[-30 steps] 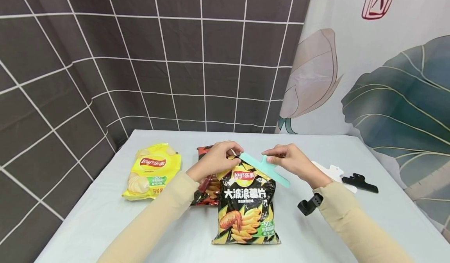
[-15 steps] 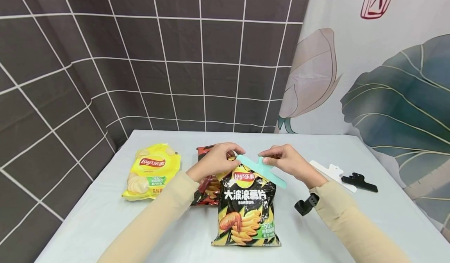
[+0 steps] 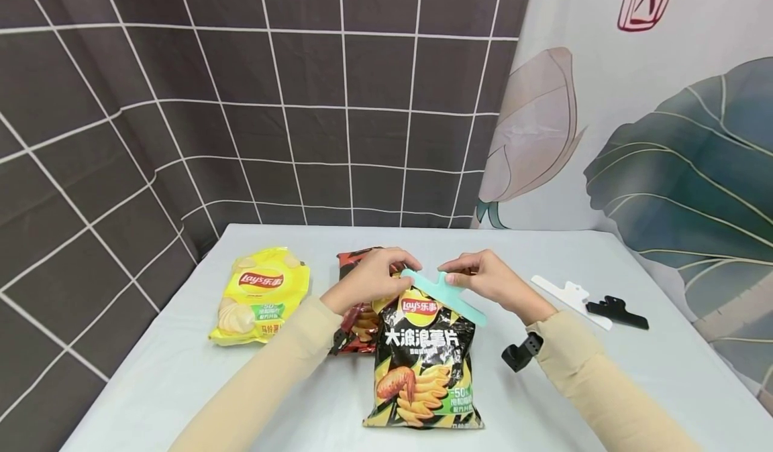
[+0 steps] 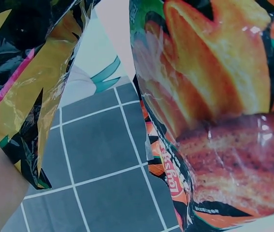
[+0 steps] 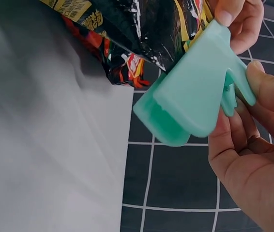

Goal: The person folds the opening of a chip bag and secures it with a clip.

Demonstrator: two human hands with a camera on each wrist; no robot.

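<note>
Fingers of the right hand (image 3: 486, 279) pinch the mint-green clip (image 3: 447, 294) by its handle, slanted across the top of the black chip bag (image 3: 423, 371) (the left hand (image 3: 371, 277) grips its upper edge), with a red bag (image 3: 365, 326) behind, a yellow bag (image 3: 260, 298) farther left, white clip (image 3: 570, 300) and black clip (image 3: 619, 313) at right.

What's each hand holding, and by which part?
Right hand: the teal clip, by its handle. Left hand: the black chip bag, by its top edge.

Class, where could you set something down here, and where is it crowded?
Free table: between black bag and right sleeve; right of that sleeve, in front of the black clip. Crowded: around left hand and right hand, with green clip and red bag.
</note>
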